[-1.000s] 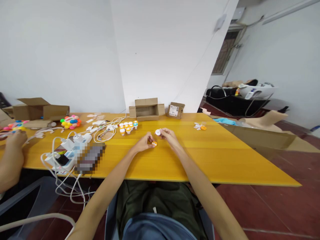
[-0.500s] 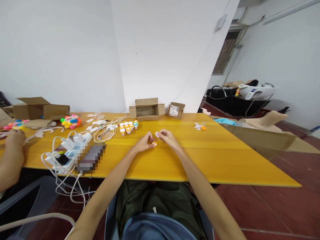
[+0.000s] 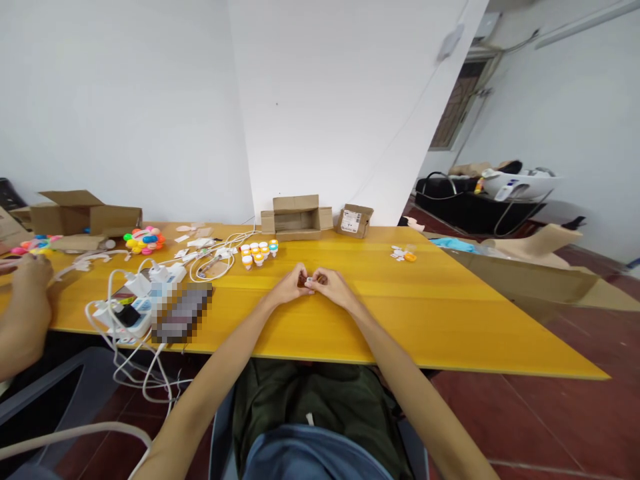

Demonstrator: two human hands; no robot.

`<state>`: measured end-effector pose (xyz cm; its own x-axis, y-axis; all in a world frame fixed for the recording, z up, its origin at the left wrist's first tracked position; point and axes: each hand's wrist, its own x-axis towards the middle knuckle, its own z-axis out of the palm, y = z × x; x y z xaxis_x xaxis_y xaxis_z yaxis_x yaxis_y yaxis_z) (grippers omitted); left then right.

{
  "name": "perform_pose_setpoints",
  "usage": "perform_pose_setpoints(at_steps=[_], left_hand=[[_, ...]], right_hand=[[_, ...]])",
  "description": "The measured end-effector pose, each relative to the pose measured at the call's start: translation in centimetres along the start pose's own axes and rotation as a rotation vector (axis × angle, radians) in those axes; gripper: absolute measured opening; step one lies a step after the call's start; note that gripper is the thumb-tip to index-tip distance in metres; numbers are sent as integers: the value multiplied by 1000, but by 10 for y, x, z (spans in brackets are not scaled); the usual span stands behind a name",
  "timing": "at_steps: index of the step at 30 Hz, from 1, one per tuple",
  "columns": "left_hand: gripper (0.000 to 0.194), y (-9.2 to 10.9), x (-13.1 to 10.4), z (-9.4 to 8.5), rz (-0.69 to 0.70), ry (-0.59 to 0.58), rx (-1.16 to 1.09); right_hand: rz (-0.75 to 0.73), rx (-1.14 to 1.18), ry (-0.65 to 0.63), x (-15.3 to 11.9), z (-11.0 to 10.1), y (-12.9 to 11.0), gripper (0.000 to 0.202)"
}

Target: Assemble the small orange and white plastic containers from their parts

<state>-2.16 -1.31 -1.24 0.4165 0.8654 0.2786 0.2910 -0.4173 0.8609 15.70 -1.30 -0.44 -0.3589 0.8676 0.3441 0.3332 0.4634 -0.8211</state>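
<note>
My left hand (image 3: 290,287) and my right hand (image 3: 333,288) meet over the middle of the table, fingertips nearly touching. Between them shows a small white piece (image 3: 309,283), pinched by my right thumb and fingers. The fingers of my left hand are closed around the small round orange piece seen in them earlier; it is mostly hidden now. Beyond my left hand stands a cluster of several small white-and-orange capped pieces (image 3: 258,253), one with a teal ring. Farther right lie several loose white pieces (image 3: 399,253) beside an orange one (image 3: 410,257).
Two cardboard boxes, an open one (image 3: 297,233) and a smaller labelled one (image 3: 354,221), stand by the wall. To the left are white cables (image 3: 225,253), a power strip (image 3: 167,283), a blurred-out dark object (image 3: 183,313) and a colourful ball cluster (image 3: 145,240). Another person's hand (image 3: 33,273) is at far left.
My right hand has moved left and down with the white piece, bringing it against my left fingers. The orange piece in my left hand has gone mostly out of sight.
</note>
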Motion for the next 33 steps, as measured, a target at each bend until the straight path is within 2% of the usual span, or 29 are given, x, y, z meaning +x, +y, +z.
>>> perform_pose_setpoints(at_steps=[9,16,26,33], left_hand=[[46,10,-2,0,-4,-13,-5],[41,6,0,-1,36,-15,-4],[39,0,1,-2,43,-12,38],[39,0,2,-2,40,-21,58]], right_hand=[[-11,-78,-2,1,0,1,19],[-19,-86,-16,0,-2,-5,20],[6,-90,-5,3,-3,5,13],[3,-81,-1,2,-1,2,9]])
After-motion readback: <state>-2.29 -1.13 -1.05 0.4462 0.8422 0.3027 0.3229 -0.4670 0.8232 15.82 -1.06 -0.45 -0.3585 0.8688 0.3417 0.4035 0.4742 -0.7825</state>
